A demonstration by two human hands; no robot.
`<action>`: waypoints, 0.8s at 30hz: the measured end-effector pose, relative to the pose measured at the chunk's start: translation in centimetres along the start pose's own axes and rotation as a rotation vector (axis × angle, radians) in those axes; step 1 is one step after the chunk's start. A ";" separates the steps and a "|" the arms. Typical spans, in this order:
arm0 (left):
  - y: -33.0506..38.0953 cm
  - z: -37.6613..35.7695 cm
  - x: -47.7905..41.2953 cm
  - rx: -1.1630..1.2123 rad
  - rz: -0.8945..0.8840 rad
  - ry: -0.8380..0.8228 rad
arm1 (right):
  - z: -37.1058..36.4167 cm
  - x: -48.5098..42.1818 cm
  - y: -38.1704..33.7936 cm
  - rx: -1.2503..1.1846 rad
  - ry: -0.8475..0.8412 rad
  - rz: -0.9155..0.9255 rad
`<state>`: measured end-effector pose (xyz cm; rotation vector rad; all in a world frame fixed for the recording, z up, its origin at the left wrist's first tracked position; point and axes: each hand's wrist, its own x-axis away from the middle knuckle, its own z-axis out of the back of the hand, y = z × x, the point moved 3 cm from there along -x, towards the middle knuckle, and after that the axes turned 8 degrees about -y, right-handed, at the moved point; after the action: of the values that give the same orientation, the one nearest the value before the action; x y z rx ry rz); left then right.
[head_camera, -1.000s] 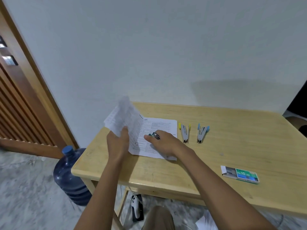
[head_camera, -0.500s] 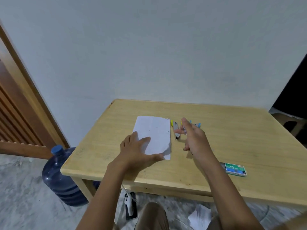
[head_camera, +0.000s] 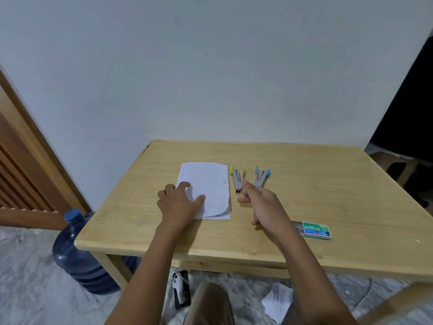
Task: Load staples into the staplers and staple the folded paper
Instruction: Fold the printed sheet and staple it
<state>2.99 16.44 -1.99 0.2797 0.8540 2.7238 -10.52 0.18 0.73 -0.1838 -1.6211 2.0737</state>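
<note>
A folded white paper (head_camera: 210,184) lies flat on the wooden table (head_camera: 328,184). My left hand (head_camera: 180,202) presses on its near left corner with spread fingers. Right of the paper lie two small staplers: one with yellow ends (head_camera: 236,178) and one with blue ends (head_camera: 262,177). My right hand (head_camera: 262,202) hovers just in front of them, fingers loose, holding nothing. A green staple box (head_camera: 315,229) sits at the near right, partly hidden by my right wrist.
A blue water jug (head_camera: 77,254) stands on the floor left of the table. A wooden door (head_camera: 21,172) is at far left. Crumpled paper (head_camera: 277,301) and a white device (head_camera: 179,287) lie on the floor under the table.
The paper was folded over and laid flat. My left hand moved onto it and presses it down. My right hand left the paper and moved right toward the staplers.
</note>
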 end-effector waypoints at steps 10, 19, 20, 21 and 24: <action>-0.1 0.8 -2.1 0.235 0.179 -0.079 | -1.1 -0.3 1.2 0.098 -0.036 -0.006; -0.4 2.6 -0.7 0.823 0.016 -0.070 | -1.0 -0.4 1.4 0.079 -0.027 0.001; -0.4 3.0 -0.4 0.892 0.002 -0.095 | -0.8 -0.3 1.3 0.036 -0.019 0.007; -0.3 3.5 0.0 0.956 -0.015 -0.120 | -0.6 -0.1 1.2 -0.009 -0.012 0.011; 0.0 4.7 1.0 1.073 -0.071 -0.183 | 0.0 0.2 1.0 -0.114 -0.004 -0.019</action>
<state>3.27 19.22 1.97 0.6529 2.1093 1.8669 -11.00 0.10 -0.18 -0.2021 -1.7380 1.9706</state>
